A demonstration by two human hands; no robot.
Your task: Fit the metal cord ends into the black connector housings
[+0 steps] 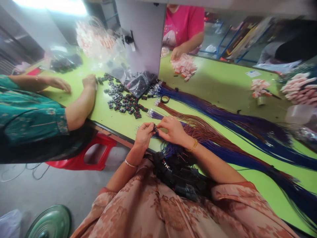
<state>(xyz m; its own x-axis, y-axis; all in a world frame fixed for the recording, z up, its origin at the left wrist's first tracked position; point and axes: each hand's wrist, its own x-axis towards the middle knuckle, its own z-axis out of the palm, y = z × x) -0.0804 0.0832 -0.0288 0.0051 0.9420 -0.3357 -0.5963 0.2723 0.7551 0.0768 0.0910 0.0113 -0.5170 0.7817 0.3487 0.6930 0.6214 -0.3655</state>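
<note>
1. Table (223, 79): lime-green top, running across the view; brownish edge visible on the near left side.
2. Pale grey upright panel (146, 36), standing at mid-table; black knob (129, 39) on its face.
3. Light-coloured overhead beam (230, 8) spanning the top, right of centre.
4. Light: bright white glare (49, 6), upper left; surroundings there washed out, blurred.
5. Floor (91, 198): plain grey, lower left. Thin pale cord (15, 177) looped across it.
6. Red plastic stool (99, 155), cut-out in its side, just beside the table edge.
7. Green round object (51, 223), ridged in rings, bottom left; use unclear.
8. Blue metal framework (223, 49) beyond the table, far right; details soft.
</note>
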